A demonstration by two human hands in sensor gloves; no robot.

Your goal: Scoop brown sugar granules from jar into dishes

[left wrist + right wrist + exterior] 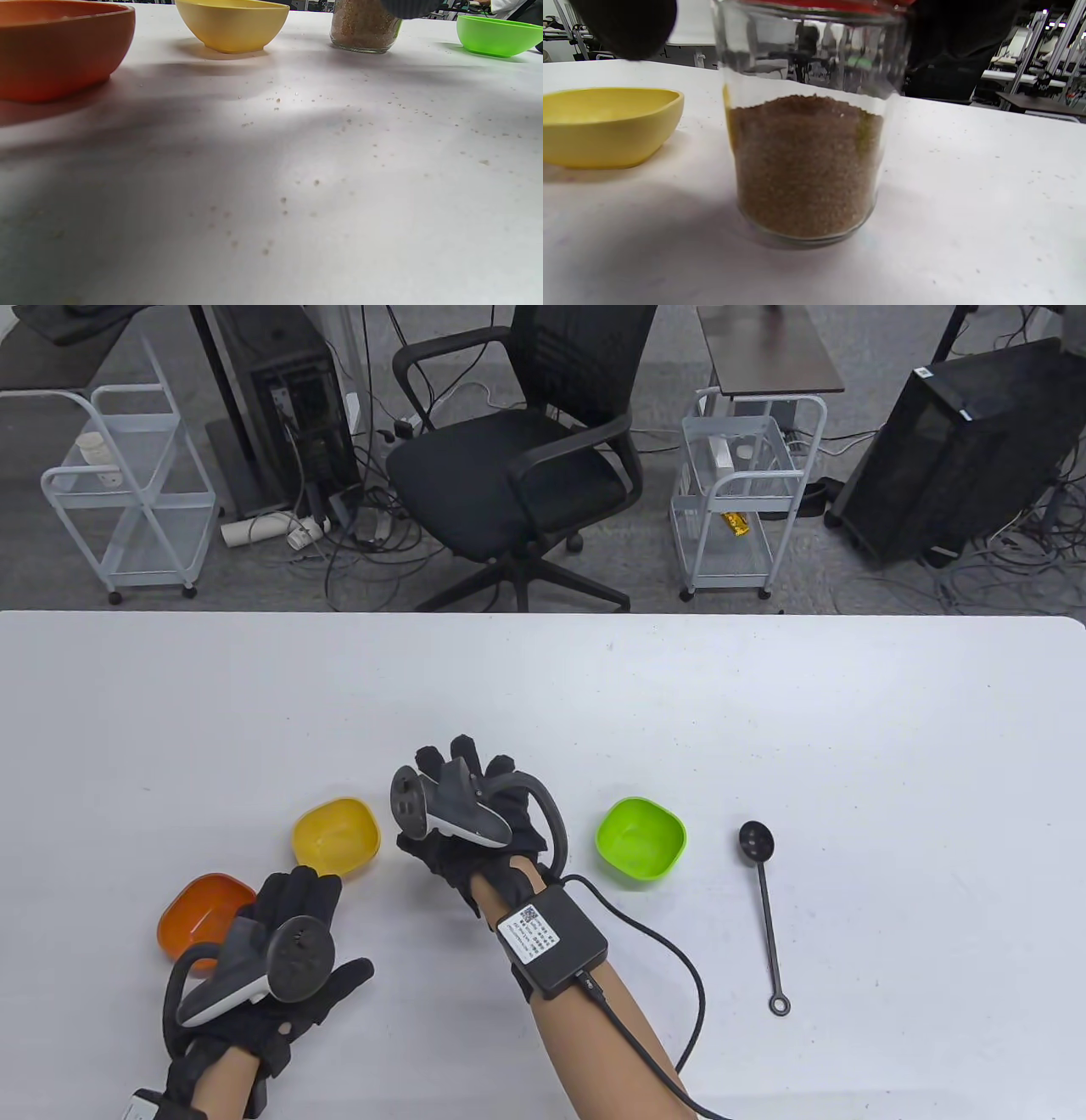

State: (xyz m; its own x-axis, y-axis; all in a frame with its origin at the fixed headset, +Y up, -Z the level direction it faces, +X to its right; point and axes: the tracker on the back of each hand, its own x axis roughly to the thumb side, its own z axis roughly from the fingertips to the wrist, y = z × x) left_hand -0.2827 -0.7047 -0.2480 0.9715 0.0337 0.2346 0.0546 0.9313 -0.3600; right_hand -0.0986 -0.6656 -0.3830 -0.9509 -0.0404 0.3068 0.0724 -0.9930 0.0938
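Observation:
A glass jar, about half full of brown sugar, stands on the white table between the yellow dish and the green dish. In the table view my right hand covers it from above. The right wrist view shows gloved fingers curled around the jar's top at its red lid. My left hand lies flat on the table beside the orange dish and holds nothing. A black spoon lies alone on the table right of the green dish. All three dishes look empty.
Loose sugar grains are scattered on the table in front of the dishes. A cable runs from the box on my right forearm. Beyond the table's far edge stand an office chair, two white carts and computer towers.

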